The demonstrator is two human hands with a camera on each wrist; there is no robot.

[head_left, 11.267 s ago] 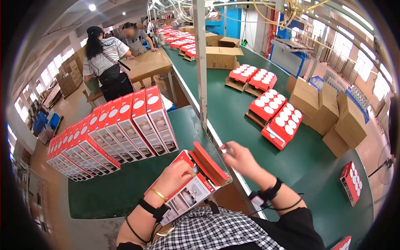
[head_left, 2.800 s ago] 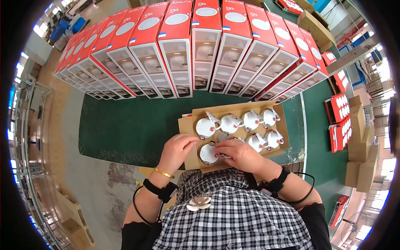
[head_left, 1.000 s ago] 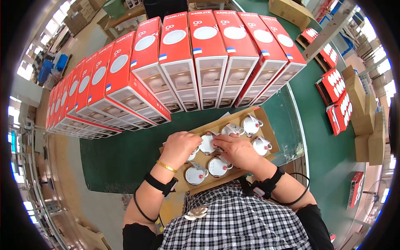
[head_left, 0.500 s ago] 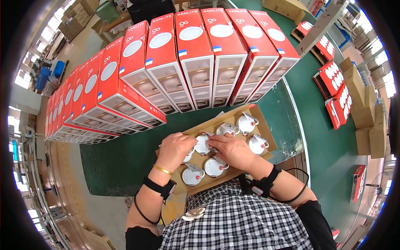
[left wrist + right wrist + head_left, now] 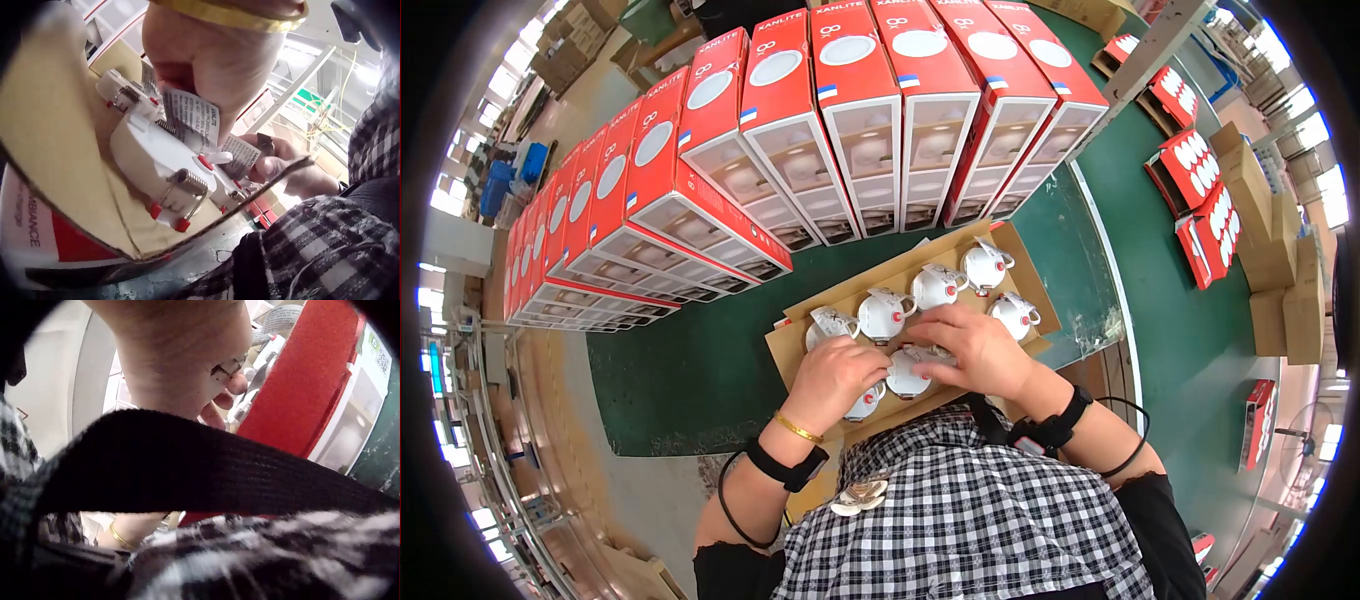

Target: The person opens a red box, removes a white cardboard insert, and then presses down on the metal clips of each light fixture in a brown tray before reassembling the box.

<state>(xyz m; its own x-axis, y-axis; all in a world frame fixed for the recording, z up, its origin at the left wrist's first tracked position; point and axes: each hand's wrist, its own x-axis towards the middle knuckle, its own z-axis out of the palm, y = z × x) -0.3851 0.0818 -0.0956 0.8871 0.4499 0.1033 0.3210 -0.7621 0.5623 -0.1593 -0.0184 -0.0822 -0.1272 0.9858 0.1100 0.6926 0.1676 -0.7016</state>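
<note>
An open cardboard box (image 5: 786, 352) lies slanted on the green table, holding two rows of round white downlights with spring clips and printed paper labels. My left hand (image 5: 835, 378) is low over the front-left downlight (image 5: 866, 403), its fingertips hidden beneath it. In the left wrist view, a paper label (image 5: 194, 122) stands up from a downlight (image 5: 147, 150) below that hand; I cannot tell if the fingers pinch it. My right hand (image 5: 988, 352) reaches over the front middle downlight (image 5: 907, 374), thumb and forefinger spread apart around its label.
Red XANLITE boxes (image 5: 870, 110) stand upright in a long row behind the open box. On the green surface (image 5: 1190, 400) to the right lie open red boxes (image 5: 1208, 235) with white discs, beside brown cartons (image 5: 1285, 260). A metal post (image 5: 1145, 70) rises at the back right.
Earliest, my left hand was on a red box with its flap open. In the last half second both hands have come from the back row to the front row of downlights.
</note>
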